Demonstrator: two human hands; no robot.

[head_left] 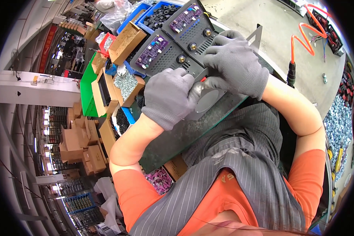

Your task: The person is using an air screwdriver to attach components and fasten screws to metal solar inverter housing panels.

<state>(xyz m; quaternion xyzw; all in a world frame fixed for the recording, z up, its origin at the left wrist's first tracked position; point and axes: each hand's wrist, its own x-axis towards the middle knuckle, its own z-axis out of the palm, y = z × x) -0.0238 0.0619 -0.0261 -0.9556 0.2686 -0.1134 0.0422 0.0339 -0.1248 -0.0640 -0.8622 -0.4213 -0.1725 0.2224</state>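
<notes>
The left hand (169,94) and right hand (236,65), in grey knit gloves, work close to the centre of the view, at about 11 and 1 o'clock. Both have bent fingers and stand narrow, with their thumbs close together beside a small red part (203,79). Whether either grips firmly I cannot tell, since the undersides are hidden. The dark panel with a pale oval (207,101) lies under and between them, near the centre toward 2 o'clock, above the dark green workbench (161,145).

Just beyond the hands, at 12 o'clock, rest 2 dark vented panels (165,55), each carrying a purple circuit board (152,51) and brass-coloured connectors (181,59). Farther out at 12 o'clock stands a blue tray of black knobs (160,16). At 10 o'clock are a carton of silver screws (126,86) and a green bin (89,88). An orange coiled hose (301,43) hangs at 2 o'clock.
</notes>
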